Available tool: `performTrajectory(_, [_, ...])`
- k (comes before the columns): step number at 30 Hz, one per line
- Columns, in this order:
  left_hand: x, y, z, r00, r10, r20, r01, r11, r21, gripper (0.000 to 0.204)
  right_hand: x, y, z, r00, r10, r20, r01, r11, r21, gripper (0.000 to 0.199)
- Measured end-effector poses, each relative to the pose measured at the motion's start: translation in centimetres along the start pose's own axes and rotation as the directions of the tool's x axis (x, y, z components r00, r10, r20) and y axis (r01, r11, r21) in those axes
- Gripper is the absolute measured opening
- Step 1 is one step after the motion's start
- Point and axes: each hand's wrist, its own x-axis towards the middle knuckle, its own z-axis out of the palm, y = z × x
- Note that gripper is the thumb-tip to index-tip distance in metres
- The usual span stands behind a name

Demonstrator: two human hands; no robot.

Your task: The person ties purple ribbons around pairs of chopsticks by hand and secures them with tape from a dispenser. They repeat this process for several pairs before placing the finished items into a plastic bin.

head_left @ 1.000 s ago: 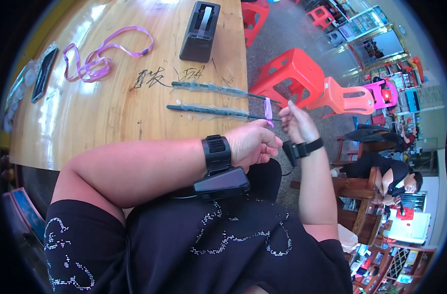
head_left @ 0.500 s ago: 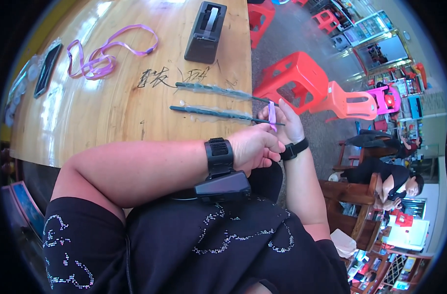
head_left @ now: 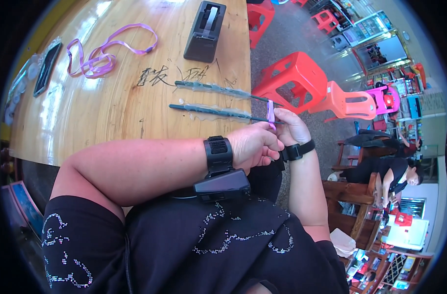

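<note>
Two dark green sticks, the far one [head_left: 204,86] and the near one [head_left: 204,110], lie nearly parallel on the table, with crinkled clear film or tape along them. Their thin ends jut past the table edge. A purple ribbon [head_left: 270,111] spans the two ends. My left hand [head_left: 253,146] is closed, its bent fingers at the ribbon's lower end by the near stick. On the other side, my right hand [head_left: 293,128] pinches the ribbon by the near stick's tip with its thumb; its lower fingers are partly hidden. Both wrists wear black straps.
On the wooden table [head_left: 120,117] are a black tape dispenser [head_left: 204,34], a looped purple ribbon [head_left: 98,61] and a dark phone-like slab [head_left: 47,70]. Beyond its right edge stand a red stool [head_left: 297,81] and an orange chair [head_left: 343,104]. A person [head_left: 390,179] is farther right.
My right thumb has come down from pointing up and now presses at the ribbon and stick tip. The sticks have shifted slightly left. My left hand has hardly moved.
</note>
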Motion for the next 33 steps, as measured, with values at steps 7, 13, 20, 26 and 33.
performTrajectory(7, [0.1,-0.1,0.0,1.0,-0.002,-0.008,0.002,1.0,0.0,0.038,0.8,0.6,-0.7,1.0,0.002,0.0,-0.002,0.999,0.053,0.016])
performTrajectory(13, [0.0,-0.1,0.2,0.999,0.001,-0.032,-0.002,1.0,-0.007,0.036,1.6,1.1,-1.4,0.99,-0.012,0.137,0.002,0.997,0.072,0.015])
performTrajectory(20, [0.1,-0.1,0.2,1.0,-0.004,-0.031,0.004,1.0,-0.011,0.032,2.1,1.4,-0.8,0.982,-0.037,0.188,0.019,0.996,0.093,0.017])
performTrajectory(26, [0.0,-0.1,0.0,0.999,0.0,-0.039,0.0,1.0,0.002,0.034,2.1,1.7,-0.9,0.999,0.001,0.048,-0.008,0.99,0.142,0.018])
performTrajectory(33, [-0.1,0.1,0.2,0.999,-0.001,-0.044,0.001,1.0,0.001,0.036,0.7,1.1,-1.0,0.998,0.067,-0.018,-0.062,0.978,0.198,0.02])
